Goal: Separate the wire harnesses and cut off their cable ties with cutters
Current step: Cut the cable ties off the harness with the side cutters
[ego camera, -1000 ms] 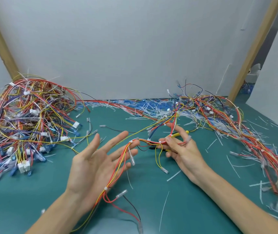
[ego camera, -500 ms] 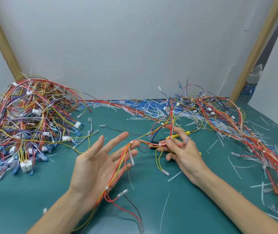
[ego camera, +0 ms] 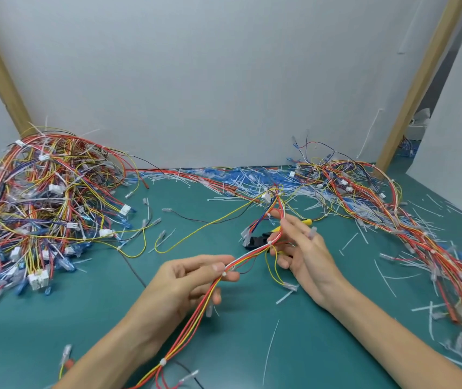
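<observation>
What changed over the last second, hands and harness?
The left hand, earlier open palm-up with the harness draped across it, has closed and now pinches the harness by a cable tie. The stretch between the hands is pulled straighter. The right hand still holds it farther along, by the cutters. The big wire pile at left has not moved.
</observation>
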A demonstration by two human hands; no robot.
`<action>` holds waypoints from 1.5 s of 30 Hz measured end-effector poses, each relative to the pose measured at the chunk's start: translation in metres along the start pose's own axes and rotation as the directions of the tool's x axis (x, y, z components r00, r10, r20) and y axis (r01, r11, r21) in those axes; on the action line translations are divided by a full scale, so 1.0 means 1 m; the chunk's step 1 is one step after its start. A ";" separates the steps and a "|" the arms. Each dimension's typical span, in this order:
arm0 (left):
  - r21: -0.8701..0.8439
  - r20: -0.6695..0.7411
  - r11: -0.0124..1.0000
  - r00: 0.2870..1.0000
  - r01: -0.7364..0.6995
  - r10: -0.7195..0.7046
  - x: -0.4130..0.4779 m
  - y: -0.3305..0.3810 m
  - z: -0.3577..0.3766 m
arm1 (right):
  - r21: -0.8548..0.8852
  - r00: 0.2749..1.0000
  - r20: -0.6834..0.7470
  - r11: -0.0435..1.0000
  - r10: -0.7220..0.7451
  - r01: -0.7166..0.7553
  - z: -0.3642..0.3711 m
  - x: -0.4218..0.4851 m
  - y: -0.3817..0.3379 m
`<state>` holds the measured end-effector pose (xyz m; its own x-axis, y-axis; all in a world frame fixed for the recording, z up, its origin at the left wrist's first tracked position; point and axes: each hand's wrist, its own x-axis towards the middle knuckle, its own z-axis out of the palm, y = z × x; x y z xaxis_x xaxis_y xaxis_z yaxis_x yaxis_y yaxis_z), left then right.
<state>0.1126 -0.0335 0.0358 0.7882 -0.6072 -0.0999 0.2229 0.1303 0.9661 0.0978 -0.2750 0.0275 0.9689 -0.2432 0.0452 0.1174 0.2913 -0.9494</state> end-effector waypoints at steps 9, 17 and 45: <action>0.102 0.059 0.995 0.998 0.013 -0.019 -0.002 0.002 0.000 | -0.079 0.999 0.011 0.996 -0.030 0.031 -0.001 0.000 0.004; 0.189 0.122 0.982 0.991 0.026 -0.050 -0.003 -0.002 0.002 | -0.142 0.998 0.011 0.988 -0.058 0.059 -0.001 0.001 0.007; -0.279 0.027 0.956 0.996 0.090 -0.086 0.010 -0.008 0.003 | 0.215 0.996 -0.028 0.972 -0.085 0.089 0.066 0.082 -0.101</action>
<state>0.1170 -0.0436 0.0277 0.7501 -0.6374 -0.1763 0.4445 0.2885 0.8481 0.1797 -0.2630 0.1474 0.9491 -0.2925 0.1171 0.2472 0.4608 -0.8524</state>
